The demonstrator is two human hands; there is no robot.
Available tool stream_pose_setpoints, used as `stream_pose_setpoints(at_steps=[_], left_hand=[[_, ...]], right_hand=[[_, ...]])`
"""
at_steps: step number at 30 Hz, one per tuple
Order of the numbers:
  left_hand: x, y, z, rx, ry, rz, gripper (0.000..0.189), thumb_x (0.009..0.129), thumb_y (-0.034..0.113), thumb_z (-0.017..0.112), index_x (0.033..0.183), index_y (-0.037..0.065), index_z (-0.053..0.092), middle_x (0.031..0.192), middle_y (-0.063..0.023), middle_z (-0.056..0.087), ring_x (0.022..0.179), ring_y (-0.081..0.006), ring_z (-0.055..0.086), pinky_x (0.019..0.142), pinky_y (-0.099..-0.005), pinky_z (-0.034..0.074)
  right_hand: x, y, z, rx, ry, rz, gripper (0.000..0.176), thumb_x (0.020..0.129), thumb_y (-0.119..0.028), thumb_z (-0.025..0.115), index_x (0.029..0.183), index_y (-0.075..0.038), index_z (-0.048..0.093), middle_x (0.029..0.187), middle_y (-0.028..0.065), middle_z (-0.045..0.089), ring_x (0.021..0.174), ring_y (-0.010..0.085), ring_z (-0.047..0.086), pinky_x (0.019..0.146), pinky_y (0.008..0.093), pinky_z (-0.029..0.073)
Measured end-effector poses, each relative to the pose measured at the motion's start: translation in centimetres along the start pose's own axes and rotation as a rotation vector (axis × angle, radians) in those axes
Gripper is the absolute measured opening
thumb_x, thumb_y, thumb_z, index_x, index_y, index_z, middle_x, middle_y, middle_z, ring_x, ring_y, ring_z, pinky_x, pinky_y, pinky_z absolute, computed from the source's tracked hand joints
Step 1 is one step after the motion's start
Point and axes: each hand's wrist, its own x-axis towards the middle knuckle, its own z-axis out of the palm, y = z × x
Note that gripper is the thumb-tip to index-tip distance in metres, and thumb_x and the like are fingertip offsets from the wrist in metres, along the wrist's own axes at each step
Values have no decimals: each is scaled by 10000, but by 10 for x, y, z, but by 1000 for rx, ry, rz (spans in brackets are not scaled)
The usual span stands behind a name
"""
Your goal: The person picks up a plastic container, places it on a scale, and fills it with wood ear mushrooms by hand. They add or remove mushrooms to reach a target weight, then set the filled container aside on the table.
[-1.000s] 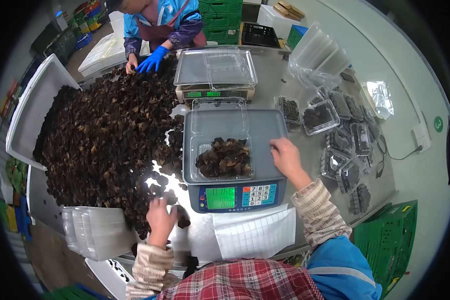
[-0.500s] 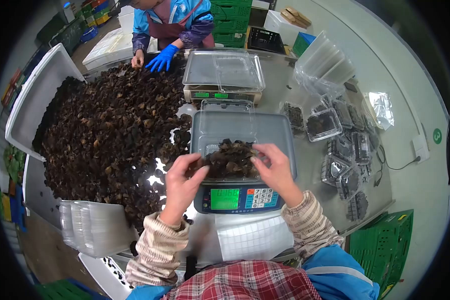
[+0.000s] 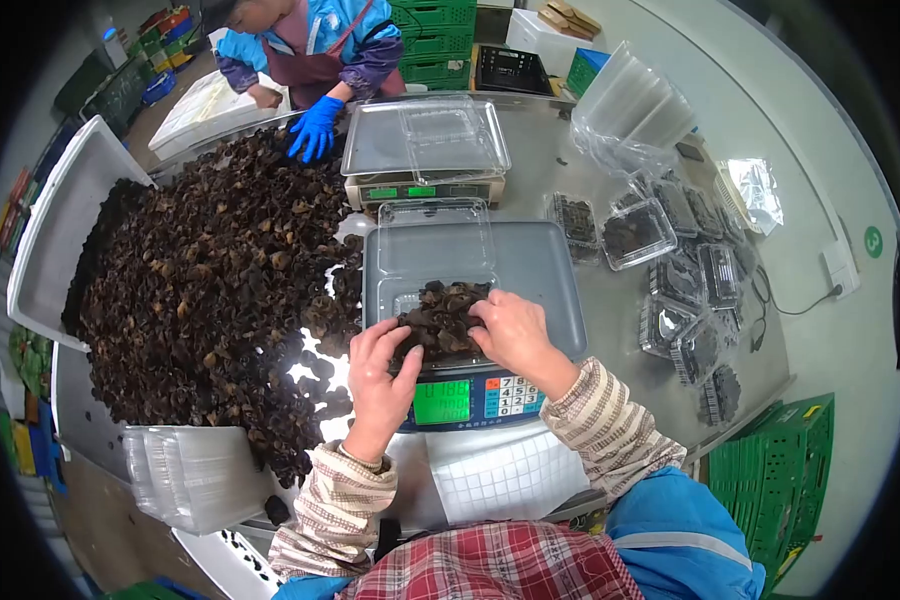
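A clear plastic tray [image 3: 406, 302] filled with dark dried fungus [image 3: 442, 310] sits on the grey platform of a scale [image 3: 540, 270], with its hinged lid [image 3: 435, 240] lying open behind it. My left hand [image 3: 380, 365] grips the tray's front left corner, thumb against the fungus. Over the tray's front right, my right hand [image 3: 510, 335] has its fingers curled down onto the fungus and the rim. The scale's green display [image 3: 440, 400] glows just below my hands.
A big pile of dried fungus [image 3: 200, 290] covers the table to the left, beside a white tub [image 3: 55, 220]. A second scale [image 3: 425, 140] stands behind. A co-worker's blue-gloved hand [image 3: 315, 125] rests in the pile. Empty trays [image 3: 190, 470] are stacked front left, filled packs [image 3: 690, 270] right.
My left hand rose from the table's front edge to the tray, and my right hand came in from the scale's right. Both now close on the tray's front.
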Motion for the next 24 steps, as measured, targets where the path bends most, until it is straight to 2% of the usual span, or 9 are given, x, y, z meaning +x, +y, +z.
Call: stream_pose_setpoints(at_steps=[8, 10, 12, 13, 14, 16, 18, 21, 24], left_hand=[[-11, -6, -7, -29, 23, -24, 237, 737, 81, 670, 955, 2, 624, 1044, -134, 598, 973, -312, 537, 848, -376, 441], [-13, -4, -13, -30, 55, -31, 230, 740, 75, 668, 953, -1, 622, 1020, -132, 607, 949, -309, 548, 825, -367, 452], [-17, 4, -22, -100, 88, -154, 219, 752, 69, 666, 952, -7, 621, 949, -124, 626, 857, -256, 589, 728, -324, 478], [-19, 15, -27, -227, 17, -271, 212, 820, 105, 646, 992, -14, 615, 897, -100, 643, 772, -176, 604, 654, -274, 488], [-23, 20, -24, -227, 15, -276, 212, 820, 105, 646, 992, -14, 615, 897, -100, 643, 772, -176, 604, 654, -274, 488], [-29, 32, -16, -920, -208, -653, 240, 887, 160, 604, 1042, -23, 603, 901, -92, 647, 742, -133, 602, 632, -259, 503], [-36, 40, -10, -1191, -227, -810, 234, 917, 142, 555, 1051, -47, 590, 910, -106, 644, 729, -162, 629, 621, -267, 531], [-51, 39, -19, -1320, -87, -919, 178, 908, 62, 529, 1027, -53, 595, 904, -123, 641, 691, -175, 641, 621, -275, 537], [-61, 42, -32, -1277, -27, -875, 169, 901, 50, 531, 1019, -49, 598, 922, -127, 638, 706, -188, 643, 646, -283, 545]], right_hand=[[6, 1, 13, -98, -47, -10, 126, 680, -158, 693, 753, -77, 629, 782, 86, 587, 762, 266, 606, 608, 391, 495], [0, -4, -3, 44, 148, -107, 119, 695, -148, 684, 778, -77, 635, 765, 55, 576, 719, 239, 597, 590, 363, 489], [-6, -11, -23, 90, 216, -166, 111, 695, -133, 674, 786, -80, 638, 775, 37, 575, 708, 220, 589, 582, 346, 483], [-11, -15, -29, 130, 286, -215, 108, 695, -117, 664, 795, -83, 640, 786, 20, 574, 696, 201, 581, 574, 329, 478], [-16, -19, -30, 131, 281, -212, 108, 695, -117, 664, 795, -83, 640, 786, 20, 574, 696, 201, 581, 574, 329, 478], [-27, -32, -28, 93, 310, -435, 153, 675, -94, 652, 825, -74, 639, 844, 27, 583, 709, 181, 572, 567, 304, 472], [-41, -49, -28, 95, 285, -559, 211, 664, -101, 641, 867, -45, 631, 887, 65, 592, 712, 183, 576, 569, 298, 477], [-56, -60, -34, 326, 204, -471, 287, 649, -47, 675, 929, -5, 624, 916, 105, 589, 725, 215, 587, 590, 312, 497], [-69, -69, -35, 586, 138, -361, 292, 642, 24, 702, 926, 0, 634, 948, 123, 591, 760, 229, 604, 603, 313, 519]])
